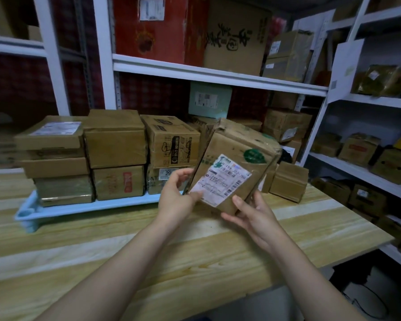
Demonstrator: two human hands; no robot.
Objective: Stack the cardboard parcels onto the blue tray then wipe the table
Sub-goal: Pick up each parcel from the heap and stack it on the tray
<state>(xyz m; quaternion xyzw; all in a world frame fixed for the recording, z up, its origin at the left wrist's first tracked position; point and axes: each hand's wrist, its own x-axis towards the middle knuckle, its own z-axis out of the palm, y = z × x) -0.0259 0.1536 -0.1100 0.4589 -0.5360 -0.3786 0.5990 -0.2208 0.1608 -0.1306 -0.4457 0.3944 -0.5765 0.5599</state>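
Mid-stacking. Three stacks (116,144) already on tray (79,208), left of centre. Parcel (236,163) tilted mid-frame above table (195,251), gripped by left hand (176,195) and right hand (252,214). Box (288,181) at right looks off tray. Wiping not started; no cloth visible.

a pale wooden desk (148,262) with lighter and darker plank stripes carries a blue tray (90,207) at its back left and a small cardboard box (288,181) at its back right.
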